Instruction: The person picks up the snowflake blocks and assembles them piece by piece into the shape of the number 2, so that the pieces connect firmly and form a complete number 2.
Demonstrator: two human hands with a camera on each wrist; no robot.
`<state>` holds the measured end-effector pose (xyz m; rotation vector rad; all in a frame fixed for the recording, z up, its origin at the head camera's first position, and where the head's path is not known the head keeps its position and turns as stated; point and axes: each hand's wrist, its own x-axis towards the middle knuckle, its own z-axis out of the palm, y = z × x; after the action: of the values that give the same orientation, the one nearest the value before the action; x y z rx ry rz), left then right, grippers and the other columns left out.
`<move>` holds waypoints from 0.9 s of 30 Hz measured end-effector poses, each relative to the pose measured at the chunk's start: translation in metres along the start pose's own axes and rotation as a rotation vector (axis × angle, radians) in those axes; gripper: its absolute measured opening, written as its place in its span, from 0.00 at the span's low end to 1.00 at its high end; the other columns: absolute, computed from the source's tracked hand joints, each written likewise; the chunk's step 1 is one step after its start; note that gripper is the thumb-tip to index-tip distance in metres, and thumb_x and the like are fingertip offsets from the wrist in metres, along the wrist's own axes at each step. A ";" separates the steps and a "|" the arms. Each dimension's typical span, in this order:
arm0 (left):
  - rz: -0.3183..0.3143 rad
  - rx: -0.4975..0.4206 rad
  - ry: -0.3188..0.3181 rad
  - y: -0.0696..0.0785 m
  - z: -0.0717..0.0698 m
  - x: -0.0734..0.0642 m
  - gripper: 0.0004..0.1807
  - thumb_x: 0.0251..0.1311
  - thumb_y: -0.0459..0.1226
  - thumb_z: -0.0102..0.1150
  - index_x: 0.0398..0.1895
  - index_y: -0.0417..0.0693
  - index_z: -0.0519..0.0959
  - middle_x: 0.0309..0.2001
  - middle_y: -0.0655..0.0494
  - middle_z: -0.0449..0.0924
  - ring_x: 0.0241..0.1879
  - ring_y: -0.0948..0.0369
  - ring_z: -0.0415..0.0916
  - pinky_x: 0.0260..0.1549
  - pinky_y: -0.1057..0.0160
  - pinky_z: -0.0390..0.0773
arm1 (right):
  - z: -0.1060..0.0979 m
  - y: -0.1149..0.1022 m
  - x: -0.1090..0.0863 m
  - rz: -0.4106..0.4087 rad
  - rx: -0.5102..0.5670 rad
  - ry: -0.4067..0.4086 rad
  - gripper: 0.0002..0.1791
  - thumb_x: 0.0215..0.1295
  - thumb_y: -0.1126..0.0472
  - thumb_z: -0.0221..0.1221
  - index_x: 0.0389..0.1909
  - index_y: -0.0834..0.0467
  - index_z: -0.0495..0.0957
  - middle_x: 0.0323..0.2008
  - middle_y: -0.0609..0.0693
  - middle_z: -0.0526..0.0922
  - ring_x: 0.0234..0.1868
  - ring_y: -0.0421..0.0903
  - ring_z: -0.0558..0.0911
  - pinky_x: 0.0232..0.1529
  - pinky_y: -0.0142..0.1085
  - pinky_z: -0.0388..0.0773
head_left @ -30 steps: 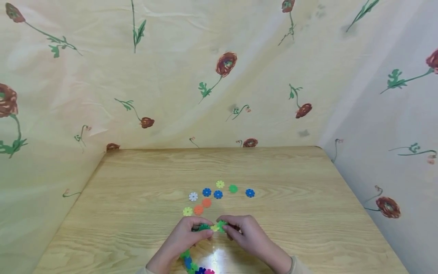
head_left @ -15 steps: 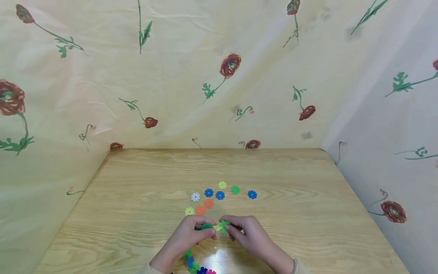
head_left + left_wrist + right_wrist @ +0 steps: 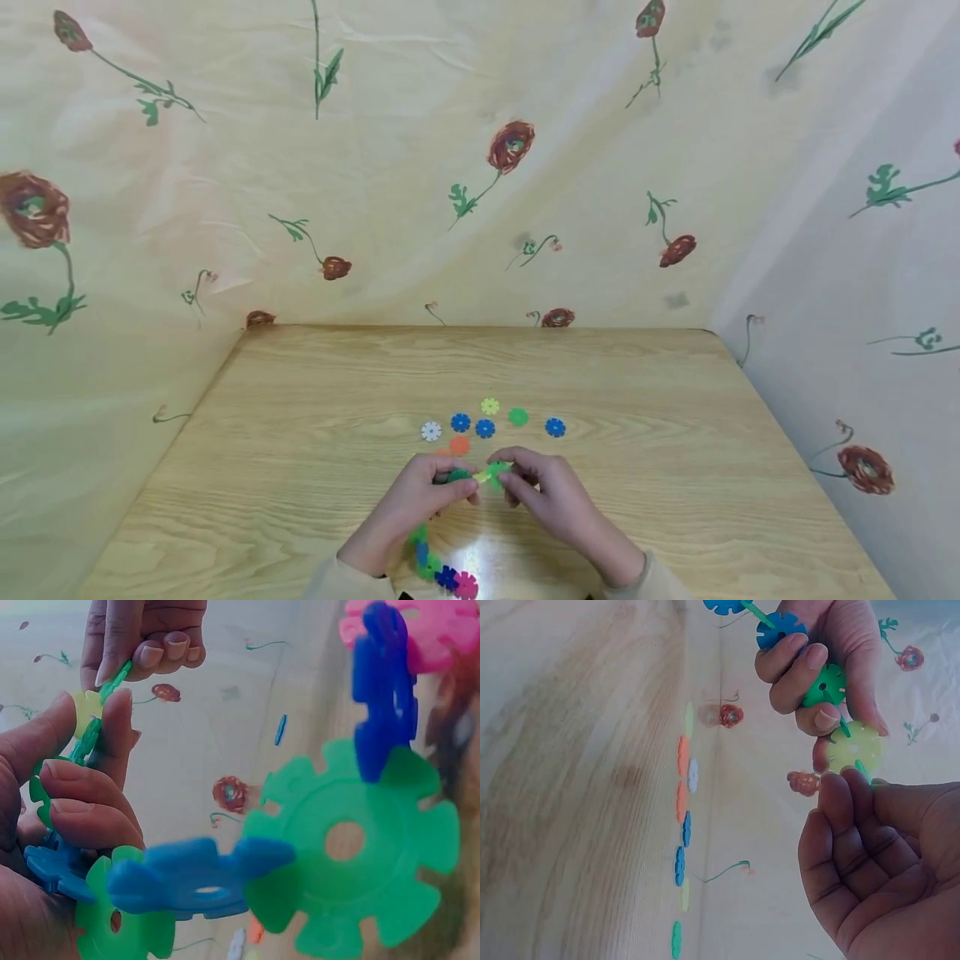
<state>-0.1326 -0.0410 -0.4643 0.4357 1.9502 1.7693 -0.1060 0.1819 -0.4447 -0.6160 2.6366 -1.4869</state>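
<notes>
My left hand (image 3: 420,493) holds a chain of slotted plastic snowflake discs, with thumb and finger pinching the pale yellow disc (image 3: 855,746). Its other fingers curl round green and blue discs nearer the palm. From that hand the chain hangs down through a large green disc (image 3: 397,840) and a dark blue disc (image 3: 381,682) to a pink disc (image 3: 466,585) at its end. Facing it, my right hand (image 3: 551,500) pinches a green disc (image 3: 497,475), which meets the yellow one edge-on in the left wrist view. Fingertips hide much of this joint.
Loose discs lie flat on the wooden table (image 3: 300,400) beyond the hands: a white one (image 3: 431,431), several blue ones, a green one (image 3: 518,417), a yellow one (image 3: 490,406) and orange ones (image 3: 460,445). Flower-printed cloth (image 3: 390,167) encloses the table's back and sides.
Both hands have moved slightly up and forward, still gripping the joined discs. The hanging chain rises with them, showing more of its pink end, and the left hand now covers a loose yellow disc.
</notes>
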 end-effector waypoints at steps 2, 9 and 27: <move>0.001 -0.006 0.002 0.002 -0.001 0.003 0.15 0.63 0.41 0.63 0.47 0.41 0.83 0.33 0.51 0.85 0.16 0.67 0.59 0.16 0.74 0.62 | -0.001 0.001 0.003 0.004 -0.015 0.008 0.12 0.71 0.63 0.56 0.51 0.55 0.81 0.22 0.42 0.79 0.24 0.44 0.79 0.23 0.32 0.77; -0.003 -0.015 0.017 0.006 -0.003 0.008 0.14 0.63 0.39 0.63 0.46 0.39 0.82 0.35 0.51 0.86 0.16 0.69 0.58 0.16 0.74 0.60 | -0.005 0.001 0.013 -0.002 -0.041 -0.020 0.13 0.72 0.63 0.55 0.53 0.55 0.82 0.24 0.46 0.81 0.24 0.40 0.78 0.21 0.32 0.76; 0.024 -0.040 -0.007 -0.001 -0.004 0.006 0.14 0.63 0.40 0.64 0.44 0.39 0.83 0.34 0.52 0.85 0.17 0.68 0.60 0.17 0.73 0.63 | -0.002 -0.001 0.014 -0.010 -0.079 -0.062 0.12 0.73 0.63 0.54 0.51 0.55 0.82 0.23 0.46 0.79 0.22 0.37 0.75 0.19 0.31 0.74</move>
<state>-0.1399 -0.0407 -0.4661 0.4526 1.9090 1.8164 -0.1192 0.1774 -0.4405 -0.6709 2.6602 -1.3488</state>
